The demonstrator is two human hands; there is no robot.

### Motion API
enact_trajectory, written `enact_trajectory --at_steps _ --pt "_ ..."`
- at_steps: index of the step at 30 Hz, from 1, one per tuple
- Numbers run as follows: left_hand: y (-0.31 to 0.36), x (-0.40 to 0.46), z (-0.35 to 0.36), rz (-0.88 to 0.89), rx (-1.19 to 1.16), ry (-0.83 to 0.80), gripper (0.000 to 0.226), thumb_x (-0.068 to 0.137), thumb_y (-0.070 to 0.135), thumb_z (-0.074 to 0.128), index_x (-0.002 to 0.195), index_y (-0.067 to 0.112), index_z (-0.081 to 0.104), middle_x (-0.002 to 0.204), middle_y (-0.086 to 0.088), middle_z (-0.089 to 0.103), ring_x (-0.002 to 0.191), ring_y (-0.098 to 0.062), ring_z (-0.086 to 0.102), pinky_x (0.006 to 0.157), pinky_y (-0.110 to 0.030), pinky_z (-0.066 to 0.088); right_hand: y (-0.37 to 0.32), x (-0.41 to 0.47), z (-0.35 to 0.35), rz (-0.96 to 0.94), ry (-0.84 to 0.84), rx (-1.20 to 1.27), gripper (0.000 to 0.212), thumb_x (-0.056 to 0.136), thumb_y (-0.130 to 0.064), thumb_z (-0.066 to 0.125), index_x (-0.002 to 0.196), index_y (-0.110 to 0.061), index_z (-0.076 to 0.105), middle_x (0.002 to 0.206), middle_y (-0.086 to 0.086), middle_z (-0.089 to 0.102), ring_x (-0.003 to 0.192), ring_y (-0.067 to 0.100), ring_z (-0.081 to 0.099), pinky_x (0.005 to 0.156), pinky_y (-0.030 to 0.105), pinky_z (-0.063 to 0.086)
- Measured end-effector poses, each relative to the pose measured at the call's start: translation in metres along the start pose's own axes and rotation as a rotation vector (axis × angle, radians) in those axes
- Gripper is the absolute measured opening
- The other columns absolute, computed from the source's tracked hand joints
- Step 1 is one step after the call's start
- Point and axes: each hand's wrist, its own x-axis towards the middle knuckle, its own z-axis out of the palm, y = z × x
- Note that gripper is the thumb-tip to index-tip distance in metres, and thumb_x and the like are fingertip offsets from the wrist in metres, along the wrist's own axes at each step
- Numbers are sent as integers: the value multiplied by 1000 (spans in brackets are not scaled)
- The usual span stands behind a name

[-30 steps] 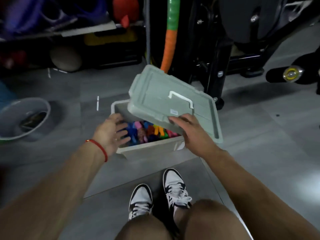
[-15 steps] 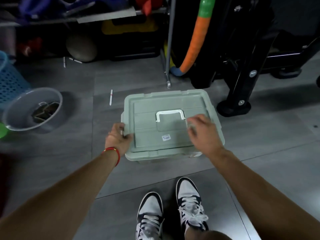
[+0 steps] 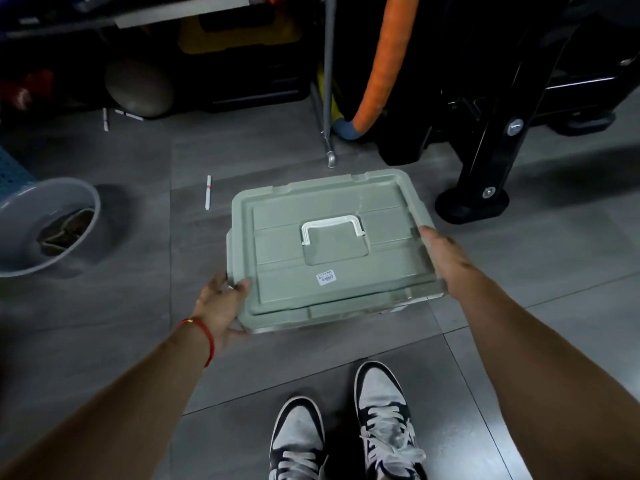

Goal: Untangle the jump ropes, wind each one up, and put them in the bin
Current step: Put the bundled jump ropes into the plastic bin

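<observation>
Bin [image 3: 332,317] lidded on the floor, no ropes in sight, so you look finished: your left hand [image 3: 221,303] grips the lid [image 3: 346,268] at its near-left corner, right hand [image 3: 441,258] lies flat along its right edge.

Matt green plastic lid [image 3: 332,251], smooth grey tile floor [image 3: 519,271].

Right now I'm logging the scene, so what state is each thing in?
Lid: closed, flat on the bin.
White handle: folded down on the lid.
Bin: standing on the floor, contents hidden.
Left hand: grips the lid's near left corner.
Right hand: rests along the lid's right edge.
Grey bowl: upright, something brownish inside.
</observation>
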Motion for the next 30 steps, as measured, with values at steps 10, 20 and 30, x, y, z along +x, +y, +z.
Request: enact_trajectory --at_steps 10,20,30 --pt "-6 6 -5 -1 -122 -13 35 94 31 68 128 31 60 119 -5 70 104 -37 67 78 -67 54 3 -4 12 -417 484 -438 51 97 -52 52 115 -6 61 122 19 55 107 38 57 90 43 47" --pt "-4 13 -14 -95 -114 -145 53 85 38 71 128 11 60 120 -15 70 102 -39 68 77 -52 58 -4 -8 13 -591 570 -608 37 99 -41 55 104 -5 66 113 16 53 92 35 61 78 40 52" --pt "9 4 13 262 76 231 24 91 8 69 113 1 69 105 -14 74 95 -25 69 92 -39 57 -8 -2 19 -617 598 -682 43 103 -36 48 99 3 65 110 21 51 97 38 56 76 41 51"
